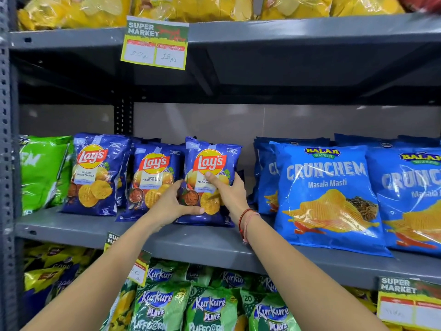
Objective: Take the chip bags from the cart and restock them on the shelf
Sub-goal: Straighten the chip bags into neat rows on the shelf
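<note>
Blue Lay's bag (210, 168) stands on grey shelf (133, 231), hands (171, 206) gripping.

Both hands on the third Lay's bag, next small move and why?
Probably let go and withdraw. The left hand and right hand grip the Lay's Magic Masala bag, which already stands upright on the grey shelf, in line with two matching bags beside it.

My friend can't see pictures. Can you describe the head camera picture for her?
Both hands, left hand and right hand, hold a blue Lay's bag upright on the grey shelf. Two matching Lay's bags stand left of it, light-blue Crunchem bags right.
</note>
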A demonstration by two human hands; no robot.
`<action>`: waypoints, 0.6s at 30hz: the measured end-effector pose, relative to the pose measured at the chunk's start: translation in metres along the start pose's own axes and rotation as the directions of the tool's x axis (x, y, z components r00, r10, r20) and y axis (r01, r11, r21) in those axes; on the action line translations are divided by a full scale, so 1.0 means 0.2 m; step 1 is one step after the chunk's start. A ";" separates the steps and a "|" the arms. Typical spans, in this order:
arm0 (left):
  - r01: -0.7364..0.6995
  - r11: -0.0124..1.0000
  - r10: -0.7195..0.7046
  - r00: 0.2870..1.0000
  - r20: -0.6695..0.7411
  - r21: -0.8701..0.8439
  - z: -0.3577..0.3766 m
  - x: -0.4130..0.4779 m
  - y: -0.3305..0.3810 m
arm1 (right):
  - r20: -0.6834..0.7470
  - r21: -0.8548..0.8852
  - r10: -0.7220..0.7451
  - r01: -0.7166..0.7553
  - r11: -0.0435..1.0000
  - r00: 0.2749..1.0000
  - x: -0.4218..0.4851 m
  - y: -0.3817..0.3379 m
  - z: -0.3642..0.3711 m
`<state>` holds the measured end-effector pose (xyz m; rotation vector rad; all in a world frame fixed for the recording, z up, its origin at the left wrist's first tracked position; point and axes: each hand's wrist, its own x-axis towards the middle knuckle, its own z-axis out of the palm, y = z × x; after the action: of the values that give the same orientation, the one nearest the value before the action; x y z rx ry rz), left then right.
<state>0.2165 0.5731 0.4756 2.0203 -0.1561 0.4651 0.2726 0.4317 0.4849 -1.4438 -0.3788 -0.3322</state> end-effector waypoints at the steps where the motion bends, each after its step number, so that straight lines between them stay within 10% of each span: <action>1: -0.008 1.000 0.008 1.000 -0.010 -0.002 0.01 -0.01 0.00 | -0.013 -0.021 -0.005 0.005 1.000 1.000 0.01 0.00 0.00; 8: -0.016 0.983 0.069 0.956 -0.286 0.184 0.05 -0.08 -0.03 | -0.064 -0.089 -0.050 0.044 0.995 0.997 0.01 -0.01 0.03; 18: 0.039 0.963 0.029 0.968 -0.248 0.267 -0.04 -0.11 -0.10 | -0.051 -0.212 -0.044 0.032 0.977 0.998 -0.03 0.00 0.05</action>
<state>0.2007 0.5881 0.4544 2.2040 0.0727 0.7682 0.2656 0.4422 0.4834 -1.6329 -0.3337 -0.4537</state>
